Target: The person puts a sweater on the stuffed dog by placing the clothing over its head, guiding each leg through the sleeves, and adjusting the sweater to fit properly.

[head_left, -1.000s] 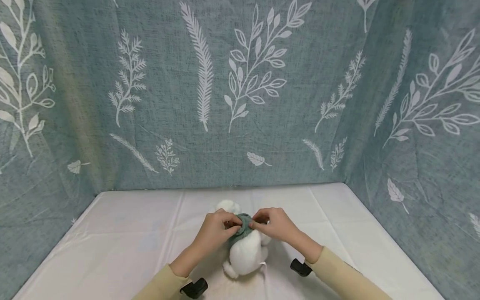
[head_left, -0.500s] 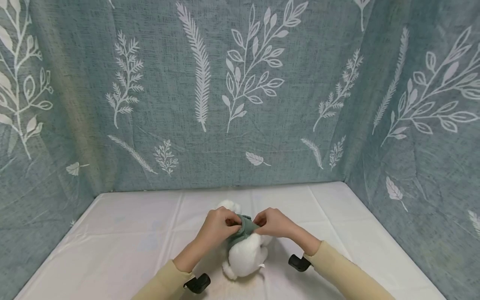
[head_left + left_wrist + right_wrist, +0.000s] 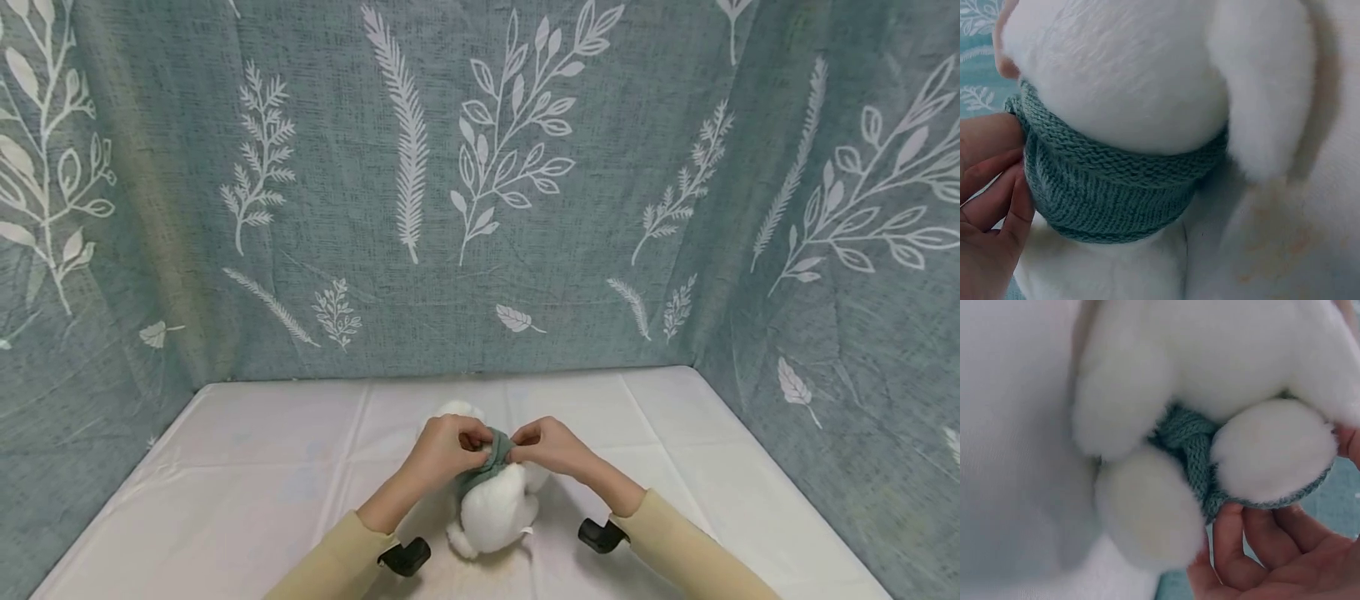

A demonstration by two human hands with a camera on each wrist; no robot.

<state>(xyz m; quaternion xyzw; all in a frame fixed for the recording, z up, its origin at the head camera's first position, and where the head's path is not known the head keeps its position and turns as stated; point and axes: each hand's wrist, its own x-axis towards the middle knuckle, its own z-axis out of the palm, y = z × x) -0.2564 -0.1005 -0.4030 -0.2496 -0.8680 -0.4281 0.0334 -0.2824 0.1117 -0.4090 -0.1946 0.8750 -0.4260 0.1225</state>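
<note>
A white plush toy (image 3: 491, 515) lies on the cloth-covered table, wearing a green knitted garment (image 3: 1116, 200) round its body. My left hand (image 3: 444, 450) pinches the garment's upper side between thumb and fingers. Opposite it, my right hand (image 3: 553, 447) pinches the same garment at its other side. In the left wrist view, the left fingers (image 3: 1013, 200) press against the knit's edge. The right wrist view shows a knitted strap (image 3: 1196, 462) running between two furry limbs, with the right fingers (image 3: 1232, 544) at the garment's border below one paw (image 3: 1275, 453). Part of the toy's head is hidden behind my left hand.
White cloth (image 3: 247, 500) with fold creases covers the table. Blue-green curtains (image 3: 315, 192) with white leaf prints enclose the back and both sides. Black wrist mounts (image 3: 405, 557) hang under the beige sleeves (image 3: 693, 550).
My left hand has shifted slightly right, nearer to the right hand. The garment's upper part between the hands has been tugged and looks narrower now. The toy stays in about the same place.
</note>
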